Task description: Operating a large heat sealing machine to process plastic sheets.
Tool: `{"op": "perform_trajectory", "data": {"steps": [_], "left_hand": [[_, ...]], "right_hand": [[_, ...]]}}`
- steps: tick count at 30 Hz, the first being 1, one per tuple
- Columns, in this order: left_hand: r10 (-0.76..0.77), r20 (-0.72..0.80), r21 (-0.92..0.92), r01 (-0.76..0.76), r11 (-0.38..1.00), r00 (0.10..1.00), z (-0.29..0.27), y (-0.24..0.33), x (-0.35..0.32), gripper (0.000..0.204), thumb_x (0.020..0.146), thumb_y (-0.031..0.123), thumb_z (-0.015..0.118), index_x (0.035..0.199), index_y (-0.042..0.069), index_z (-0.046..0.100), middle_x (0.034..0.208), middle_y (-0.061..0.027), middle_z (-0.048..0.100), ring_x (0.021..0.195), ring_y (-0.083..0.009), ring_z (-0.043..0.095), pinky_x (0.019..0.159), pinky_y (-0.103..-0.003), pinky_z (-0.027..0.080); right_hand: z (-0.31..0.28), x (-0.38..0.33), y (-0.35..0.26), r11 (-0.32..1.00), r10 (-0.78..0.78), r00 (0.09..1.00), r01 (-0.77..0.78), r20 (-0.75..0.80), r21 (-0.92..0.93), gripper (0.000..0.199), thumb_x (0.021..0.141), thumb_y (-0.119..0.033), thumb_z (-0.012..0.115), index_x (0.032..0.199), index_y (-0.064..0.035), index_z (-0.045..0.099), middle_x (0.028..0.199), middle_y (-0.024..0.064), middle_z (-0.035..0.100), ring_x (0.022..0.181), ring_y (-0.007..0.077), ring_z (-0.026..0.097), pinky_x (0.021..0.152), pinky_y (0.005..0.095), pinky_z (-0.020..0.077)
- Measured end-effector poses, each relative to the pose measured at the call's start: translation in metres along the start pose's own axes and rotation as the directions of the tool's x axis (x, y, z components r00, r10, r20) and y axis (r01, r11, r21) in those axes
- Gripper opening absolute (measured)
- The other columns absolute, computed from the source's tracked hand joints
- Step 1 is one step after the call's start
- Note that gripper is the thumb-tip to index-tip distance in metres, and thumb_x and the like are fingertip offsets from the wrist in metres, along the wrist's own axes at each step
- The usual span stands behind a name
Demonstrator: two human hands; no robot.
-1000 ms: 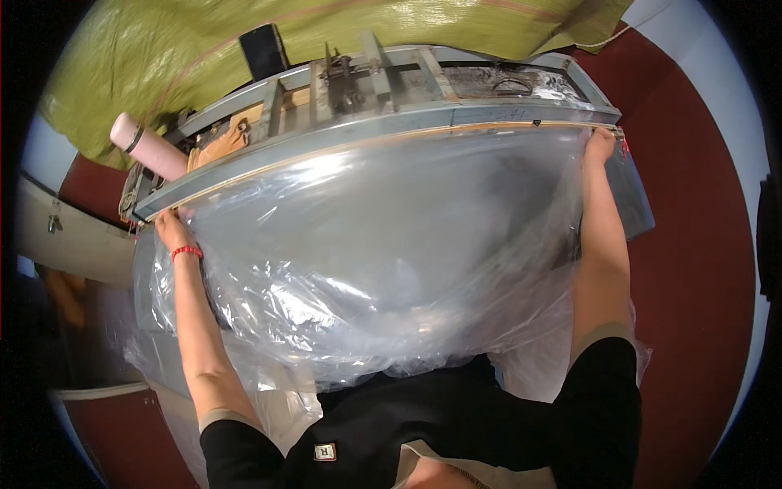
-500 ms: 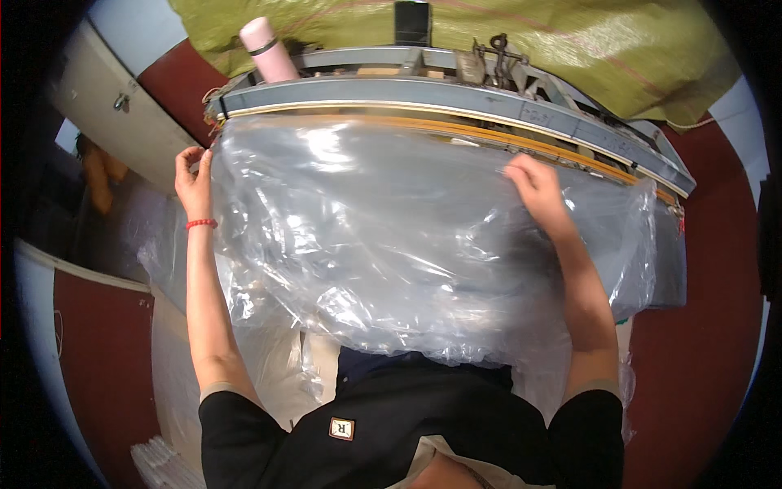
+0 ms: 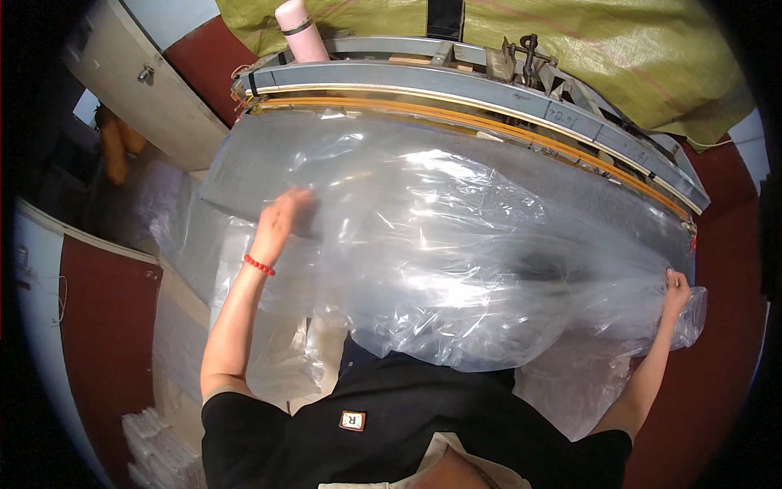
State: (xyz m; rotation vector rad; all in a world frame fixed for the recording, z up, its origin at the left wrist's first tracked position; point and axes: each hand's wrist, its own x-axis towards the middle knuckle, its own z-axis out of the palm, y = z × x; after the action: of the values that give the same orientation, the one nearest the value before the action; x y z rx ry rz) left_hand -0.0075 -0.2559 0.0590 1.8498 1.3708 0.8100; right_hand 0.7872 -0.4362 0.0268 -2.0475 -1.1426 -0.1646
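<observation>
A big clear plastic sheet (image 3: pixel 456 244), crinkled and shiny, spreads across a grey work surface (image 3: pixel 252 147) and hangs toward my body. At the right end, my right hand (image 3: pixel 676 292) is closed on the sheet's edge, with a bunched bit of film sticking out past the fingers. My left hand (image 3: pixel 281 218), with a red bead bracelet on the wrist, is over the left part of the surface by the sheet's left side. Motion smears its fingers, so whether they grip the film cannot be made out.
Behind the surface runs a long grey metal bar (image 3: pixel 489 91) with orange strips (image 3: pixel 391 107) along it. A pink bottle (image 3: pixel 301 33) stands behind its left end. Folded clear plastic (image 3: pixel 163 448) lies at the lower left. A door (image 3: pixel 138 81) is at the upper left; green-yellow sheeting (image 3: pixel 595 57) hangs behind.
My right hand has moved right and nearer to me, drawing the sheet's edge along. My left hand has come inward from the far left corner. The sheet has slid off the bar's left end.
</observation>
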Motion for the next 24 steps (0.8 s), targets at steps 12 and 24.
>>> {"op": "perform_trajectory", "data": {"steps": [12, 24], "left_hand": [[0.023, -0.009, -0.616, -0.024, 0.788, 1.000, 0.031, 0.137, 0.065, 0.033, 0.081, 0.008, 0.053, 0.113, 0.002, 0.046, 0.095, -0.0044, 0.055, 0.080, -0.0115, 0.053, 0.073, -0.025, 0.044], [-0.014, -0.214, 0.398, 0.100, 0.912, 0.977, -0.037, -0.034, 0.104, 0.022, 0.074, 0.002, 0.056, 0.095, 0.003, 0.054, 0.080, -0.0068, 0.060, 0.070, -0.0161, 0.057, 0.064, -0.026, 0.044]], "right_hand": [[-0.004, -0.003, 0.003, 0.998, 0.059, 0.998, -0.060, 0.008, 0.008, 0.025, 0.078, -0.022, 0.060, 0.070, 0.0004, 0.051, 0.061, -0.0005, 0.046, 0.061, 0.0078, 0.038, 0.057, 0.0220, 0.0358], [0.004, -0.001, 0.005, 0.995, 0.034, 0.999, -0.034, 0.001, 0.096, 0.022, 0.078, -0.018, 0.060, 0.070, 0.0002, 0.051, 0.062, -0.0016, 0.046, 0.063, 0.0079, 0.039, 0.059, 0.0213, 0.0359]]}}
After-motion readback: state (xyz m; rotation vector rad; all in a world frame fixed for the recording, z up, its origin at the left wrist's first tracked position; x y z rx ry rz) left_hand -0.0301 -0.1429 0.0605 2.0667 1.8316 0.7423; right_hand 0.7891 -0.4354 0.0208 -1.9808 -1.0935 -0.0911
